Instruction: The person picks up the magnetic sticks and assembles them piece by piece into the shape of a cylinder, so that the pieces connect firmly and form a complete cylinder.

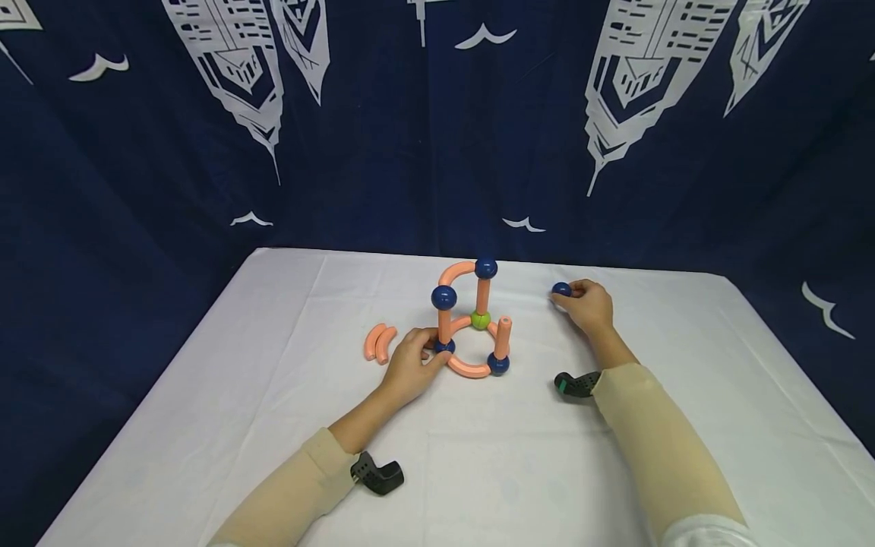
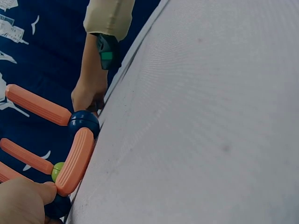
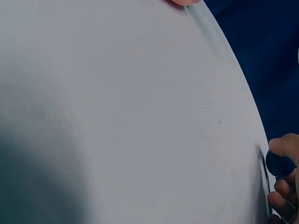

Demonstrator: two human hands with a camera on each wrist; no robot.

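A frame of orange rods and balls stands mid-table. Its base ring of curved rods [image 1: 469, 370] joins a green ball [image 1: 481, 320] and two blue balls. My left hand [image 1: 408, 370] pinches the base's left blue ball [image 1: 446, 346], partly hidden by fingers. Upright rods rise from all three base balls. Two carry blue balls [image 1: 443, 297] bridged by a curved rod [image 1: 456, 270]; the front right upright [image 1: 503, 338] has a bare top. To the right of the frame, my right hand [image 1: 589, 305] holds a loose blue ball [image 1: 561, 289] between thumb and fingers, also visible in the right wrist view.
Two loose curved orange rods [image 1: 376, 343] lie side by side left of the frame. A white cloth [image 1: 478, 471] covers the table. Behind it hangs a dark blue patterned curtain [image 1: 410, 152]. Each sleeve cuff carries a black wrist device [image 1: 377, 475].
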